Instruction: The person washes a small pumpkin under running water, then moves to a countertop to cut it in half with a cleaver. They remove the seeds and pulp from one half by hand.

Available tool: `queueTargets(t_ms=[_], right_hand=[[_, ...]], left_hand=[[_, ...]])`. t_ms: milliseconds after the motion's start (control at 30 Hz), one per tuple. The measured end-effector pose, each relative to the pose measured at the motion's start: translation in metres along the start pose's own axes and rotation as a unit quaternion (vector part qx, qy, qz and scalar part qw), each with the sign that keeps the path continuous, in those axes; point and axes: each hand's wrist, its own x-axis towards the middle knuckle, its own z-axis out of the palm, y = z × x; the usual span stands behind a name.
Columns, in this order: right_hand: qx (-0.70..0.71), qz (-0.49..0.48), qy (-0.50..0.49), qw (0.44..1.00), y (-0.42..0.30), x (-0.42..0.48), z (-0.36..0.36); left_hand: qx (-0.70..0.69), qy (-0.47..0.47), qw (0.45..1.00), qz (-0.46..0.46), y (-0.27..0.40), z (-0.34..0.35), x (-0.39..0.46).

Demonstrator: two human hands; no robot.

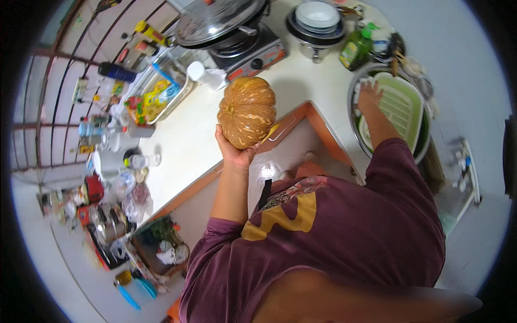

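A whole orange-brown pumpkin (247, 112), ribbed and shiny, rests on my left hand (237, 153), which grips it from below over the white countertop (181, 149). My right hand (369, 95) reaches to the left side of a large metal basin (354, 121) at the right. Its fingers are spread beside a pale green plastic rack (398, 109) that lies in the basin. Whether the fingers touch something white at the basin's rim I cannot tell.
A gas stove (258, 56) carries a large lidded wok (220, 24). Bowls (318, 15) are stacked on a pot, near a green soap bottle (357, 46). A basket (171, 107) of packets and several bottles line the left side.
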Motion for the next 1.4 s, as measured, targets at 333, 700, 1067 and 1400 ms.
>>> queueTargets(t_ms=[333,700,1067,1400], right_hand=[[0.247,-0.071,0.046,0.965,0.032,0.050,0.054],[0.929,0.222,0.016,0.295,0.044,0.001,-0.021],[0.667,-0.333,0.311,0.589,-0.035,-0.107,-0.193],[0.965,-0.014,-0.263,0.007,-0.023,-0.079,-0.137]], left_hand=[[-0.083,0.057,0.994,0.044,-0.023,-0.001,0.019],[-0.008,0.036,0.999,0.011,-0.043,0.034,0.051],[0.106,-0.100,0.988,-0.043,-0.084,0.052,0.059],[0.134,-0.143,0.979,-0.061,-0.092,0.065,0.035]])
